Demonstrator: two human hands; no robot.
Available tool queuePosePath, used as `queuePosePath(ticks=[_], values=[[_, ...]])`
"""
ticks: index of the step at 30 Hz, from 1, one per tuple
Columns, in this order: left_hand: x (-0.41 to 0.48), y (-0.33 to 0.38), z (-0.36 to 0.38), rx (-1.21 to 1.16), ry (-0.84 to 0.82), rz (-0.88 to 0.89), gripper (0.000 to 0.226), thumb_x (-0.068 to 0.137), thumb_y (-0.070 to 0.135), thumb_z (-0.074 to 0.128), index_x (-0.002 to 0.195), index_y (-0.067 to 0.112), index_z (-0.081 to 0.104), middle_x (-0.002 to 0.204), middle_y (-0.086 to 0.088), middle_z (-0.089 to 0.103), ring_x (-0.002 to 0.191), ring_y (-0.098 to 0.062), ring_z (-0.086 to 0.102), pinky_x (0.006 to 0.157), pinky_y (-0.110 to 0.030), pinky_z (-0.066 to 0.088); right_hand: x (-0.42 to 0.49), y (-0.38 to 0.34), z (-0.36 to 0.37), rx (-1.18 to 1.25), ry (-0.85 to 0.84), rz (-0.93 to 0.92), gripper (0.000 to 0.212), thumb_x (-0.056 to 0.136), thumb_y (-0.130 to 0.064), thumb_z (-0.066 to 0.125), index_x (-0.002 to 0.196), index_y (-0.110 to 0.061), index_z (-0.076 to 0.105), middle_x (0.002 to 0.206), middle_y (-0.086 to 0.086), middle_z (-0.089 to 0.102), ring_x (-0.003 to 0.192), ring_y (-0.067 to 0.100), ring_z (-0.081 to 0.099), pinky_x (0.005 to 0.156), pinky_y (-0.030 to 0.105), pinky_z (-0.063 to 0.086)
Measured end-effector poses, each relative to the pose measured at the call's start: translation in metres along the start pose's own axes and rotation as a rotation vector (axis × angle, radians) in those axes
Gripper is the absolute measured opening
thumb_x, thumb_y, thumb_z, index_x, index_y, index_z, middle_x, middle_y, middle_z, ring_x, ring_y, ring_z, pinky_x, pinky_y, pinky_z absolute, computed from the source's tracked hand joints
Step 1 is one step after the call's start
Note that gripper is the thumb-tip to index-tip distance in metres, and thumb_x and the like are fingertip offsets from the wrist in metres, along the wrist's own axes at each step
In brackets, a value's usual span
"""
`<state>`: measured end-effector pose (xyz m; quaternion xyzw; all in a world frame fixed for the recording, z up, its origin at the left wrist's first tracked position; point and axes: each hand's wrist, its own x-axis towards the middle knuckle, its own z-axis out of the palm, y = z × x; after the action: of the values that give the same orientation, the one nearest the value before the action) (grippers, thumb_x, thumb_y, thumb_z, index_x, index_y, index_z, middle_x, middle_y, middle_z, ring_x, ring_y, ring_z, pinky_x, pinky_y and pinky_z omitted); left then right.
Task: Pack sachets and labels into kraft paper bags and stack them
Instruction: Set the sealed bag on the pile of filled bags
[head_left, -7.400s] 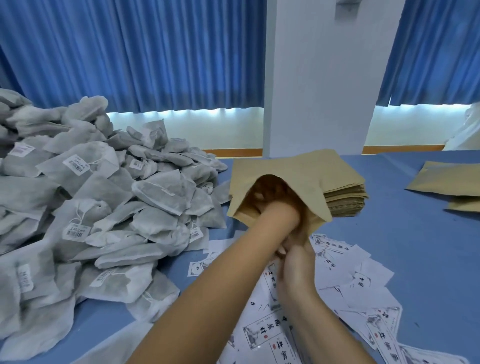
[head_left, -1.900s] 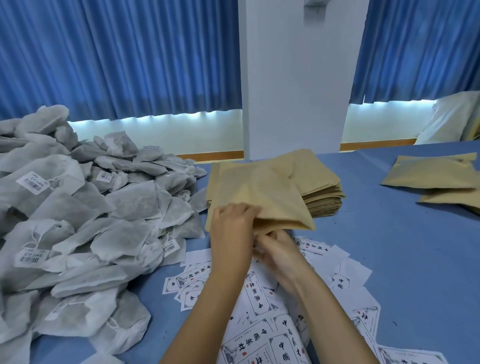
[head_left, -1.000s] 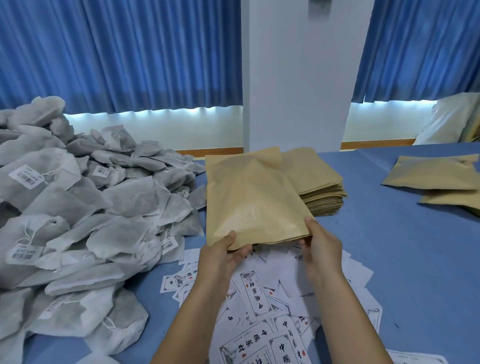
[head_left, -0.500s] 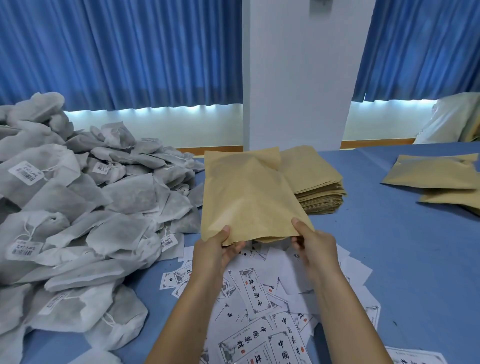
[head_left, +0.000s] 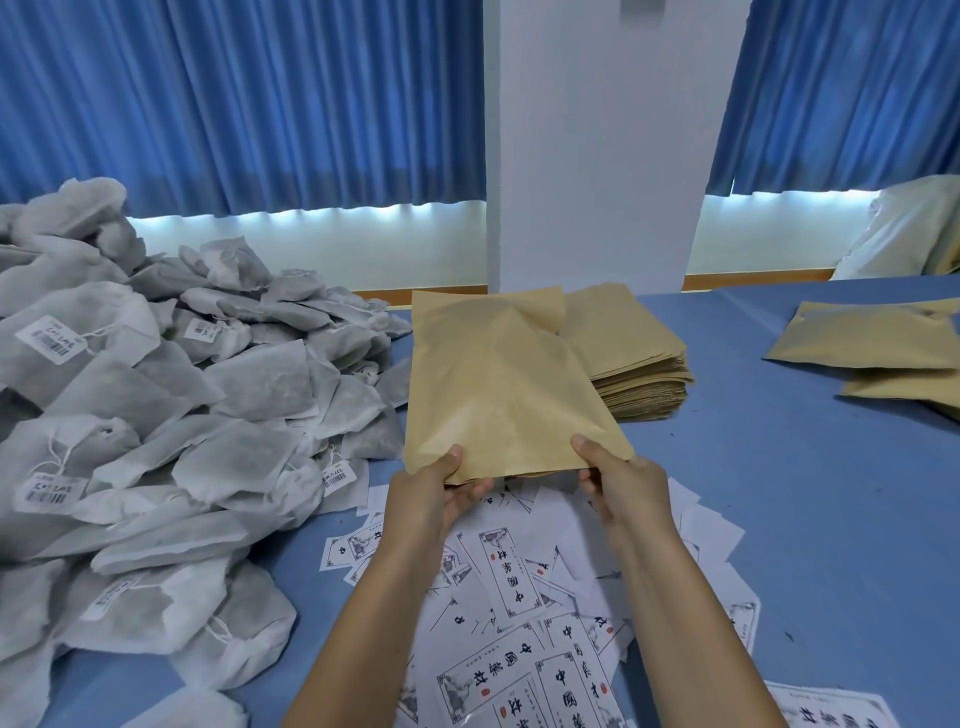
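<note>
Head view coming through, and I've got one kraft bag up off the table, held between both hands. It bulges in the middle, so I judge a sachet is inside. Whether a label went in with it I cannot tell from here.

Progress check: far out past my right hand, well apart from it, a couple of filled bags lie overlapping, and that's all the finished pile I can see. Against that, a big heap of grey sachets spreads away to the outside of my left hand. A thick stack of flat bags sits just beyond the held bag, and printed labels lie scattered under both wrists. So I'd call this early going, with nearly everything left to pack. This bag itself looks ready to go across to the filled ones, but it isn't stacked yet.

Now the pose. Both forearms reach forward, roughly parallel, palms turned inward. Left hand grips the bag's near left corner, thumb on top, fingers curled beneath the paper. Right hand pinches the near right corner the same way, thumb pressed on the top face, the other fingers tucked under. The bag tilts up and away from me, its far edge overlapping my view of the flat stack, its near edge hovering above the labels.
</note>
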<state>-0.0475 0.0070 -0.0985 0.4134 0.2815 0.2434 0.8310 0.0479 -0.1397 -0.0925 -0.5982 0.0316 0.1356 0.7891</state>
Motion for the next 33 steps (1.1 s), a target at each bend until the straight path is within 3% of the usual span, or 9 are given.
queuePosePath(ticks=[5, 10, 15, 22, 27, 33], values=[[0.0, 0.001, 0.001, -0.021, 0.0, -0.001, 0.016, 0.088, 0.005, 0.062, 0.101, 0.0, 0.055, 0.093, -0.018, 0.068, 0.059, -0.025, 0.07, 0.051, -0.023, 0.055, -0.002, 0.001, 0.004, 0.092, -0.101, 0.063, 0.01, 0.08, -0.008, 0.075, 0.079, -0.007, 0.065, 0.062, 0.003, 0.059, 0.045, 0.01, 0.049, 0.041, 0.016, 0.042], [-0.001, 0.004, -0.001, 0.012, -0.013, -0.009, 0.014, 0.088, 0.004, 0.062, 0.1, -0.001, 0.055, 0.09, -0.017, 0.068, 0.06, -0.024, 0.07, 0.052, -0.024, 0.056, -0.002, 0.004, 0.006, 0.131, -0.101, 0.071, 0.012, 0.079, 0.0, 0.072, 0.075, -0.004, 0.062, 0.052, 0.003, 0.054, 0.038, 0.008, 0.045, 0.038, 0.015, 0.038], [-0.002, 0.003, 0.001, 0.007, 0.001, -0.006, 0.024, 0.088, 0.005, 0.062, 0.109, -0.004, 0.054, 0.093, -0.02, 0.067, 0.057, -0.024, 0.07, 0.048, -0.021, 0.054, -0.005, 0.008, 0.012, 0.19, -0.153, 0.129, 0.012, 0.079, -0.002, 0.074, 0.086, -0.006, 0.065, 0.068, 0.003, 0.061, 0.045, 0.01, 0.043, 0.039, 0.016, 0.037], [-0.003, 0.0, 0.002, 0.06, -0.001, -0.007, 0.023, 0.089, 0.006, 0.062, 0.108, -0.002, 0.052, 0.089, -0.02, 0.068, 0.057, -0.027, 0.07, 0.047, -0.022, 0.053, -0.004, 0.014, 0.015, 0.146, -0.102, 0.107, 0.014, 0.079, 0.001, 0.072, 0.08, -0.009, 0.062, 0.069, 0.0, 0.059, 0.045, 0.008, 0.041, 0.045, 0.015, 0.04], [-0.005, -0.002, 0.004, 0.082, -0.024, -0.004, 0.02, 0.09, 0.006, 0.062, 0.106, -0.002, 0.055, 0.081, -0.019, 0.07, 0.056, -0.026, 0.069, 0.048, -0.021, 0.053, -0.012, 0.016, 0.023, 0.135, -0.187, 0.092, 0.025, 0.08, 0.001, 0.072, 0.103, -0.003, 0.063, 0.072, 0.0, 0.06, 0.047, 0.006, 0.044, 0.044, 0.015, 0.039], [-0.006, -0.003, 0.007, 0.118, -0.032, -0.014, 0.015, 0.09, 0.008, 0.062, 0.1, 0.001, 0.055, 0.079, -0.021, 0.071, 0.059, -0.028, 0.07, 0.048, -0.022, 0.054, -0.01, 0.017, 0.021, 0.141, -0.141, 0.095, 0.029, 0.079, 0.001, 0.072, 0.106, -0.001, 0.063, 0.072, -0.002, 0.058, 0.052, 0.006, 0.044, 0.048, 0.013, 0.041]])
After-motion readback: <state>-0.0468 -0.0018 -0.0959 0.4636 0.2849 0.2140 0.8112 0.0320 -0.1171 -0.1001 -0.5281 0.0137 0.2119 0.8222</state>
